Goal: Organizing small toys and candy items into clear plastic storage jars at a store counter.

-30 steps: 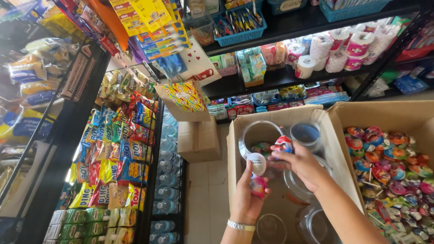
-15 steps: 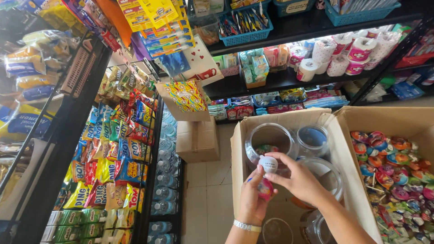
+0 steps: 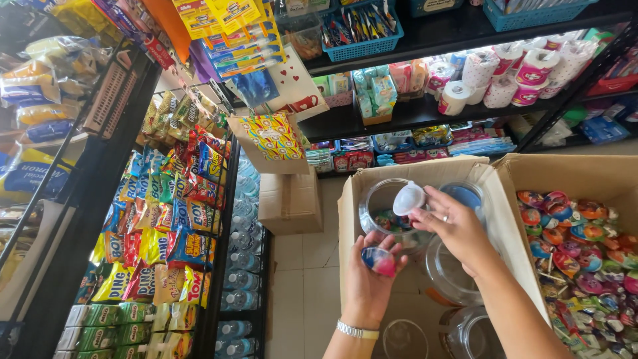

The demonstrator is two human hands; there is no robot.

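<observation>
Nearest to me, my left hand (image 3: 369, 282) now holds only the small pink-and-blue capsule half (image 3: 379, 261), the grip closed around it, low over the front part of the left cardboard box (image 3: 351, 199). A moment ago both halves were together; now my right hand (image 3: 454, 226) has lifted the white cap (image 3: 408, 198) away, pinched in its fingers, above the clear jar (image 3: 389, 213) at the far side of the box. So the capsule is open.
</observation>
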